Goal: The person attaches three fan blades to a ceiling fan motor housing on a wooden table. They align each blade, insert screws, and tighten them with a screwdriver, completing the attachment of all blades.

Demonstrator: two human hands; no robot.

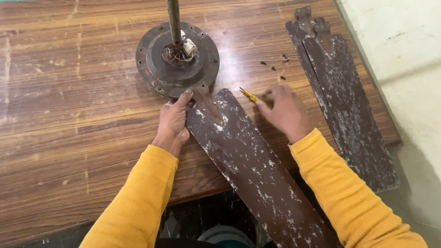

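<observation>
Head view, looking down on a worn wooden table. Left hand: one, palm down, yellow sleeve reaching in from below, fingers spread flat and pressing the upper left edge of a fan blade, thumb tip up beside the blade's metal bracket; nothing is clasped, it only bears down. Right hand: one, blurred, yellow sleeve likewise, fingers loosely curled toward a screwdriver with a yellow handle; the tool lies just off the fingertips, and whether they touch it cannot be told. Fan blades: three in all, brown with flaking paint; one lies diagonally between the two hands with its bracket end meeting the fan motor and its far end overhanging the table's near edge; two more are stacked blades at the right side of the table, well apart from both hands. Fan motor: one, round, dark, with a rod rising from its centre and loose wiring at its base. Screws: about five small dark ones, scattered between the motor and the stacked pair, just beyond the right hand.
</observation>
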